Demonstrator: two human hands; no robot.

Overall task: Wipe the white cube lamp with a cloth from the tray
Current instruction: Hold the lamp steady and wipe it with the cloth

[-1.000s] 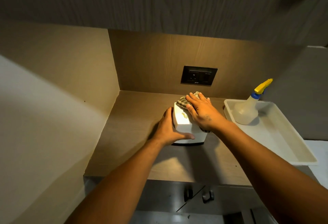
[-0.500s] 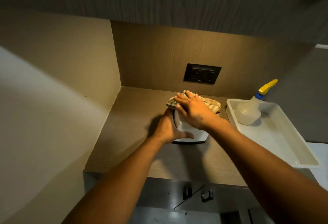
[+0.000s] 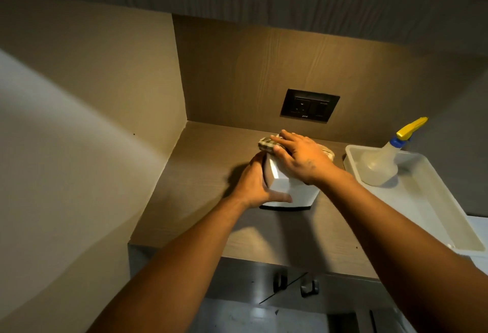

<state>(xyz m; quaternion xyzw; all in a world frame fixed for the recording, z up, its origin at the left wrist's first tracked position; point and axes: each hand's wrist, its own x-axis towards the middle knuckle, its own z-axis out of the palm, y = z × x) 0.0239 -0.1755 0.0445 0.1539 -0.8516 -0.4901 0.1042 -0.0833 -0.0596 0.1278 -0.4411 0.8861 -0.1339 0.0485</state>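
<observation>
The white cube lamp stands on the wooden counter, a little tilted, with a dark base under it. My left hand grips its left side, thumb across the front face. My right hand lies flat on top of the lamp and presses a striped beige cloth onto it. The cloth's ends stick out past my fingers on the left and behind my wrist on the right. Most of the lamp's top is hidden under hand and cloth.
A white tray sits to the right on the counter, with a clear spray bottle with a yellow trigger in its far end. A black wall socket is on the back panel. A side wall closes the left. Drawer handles show below the counter edge.
My right hand has slid the cloth leftward and back across the lamp's top. The left hand has kept its grip on the lamp's side. The camera has tilted slightly.
</observation>
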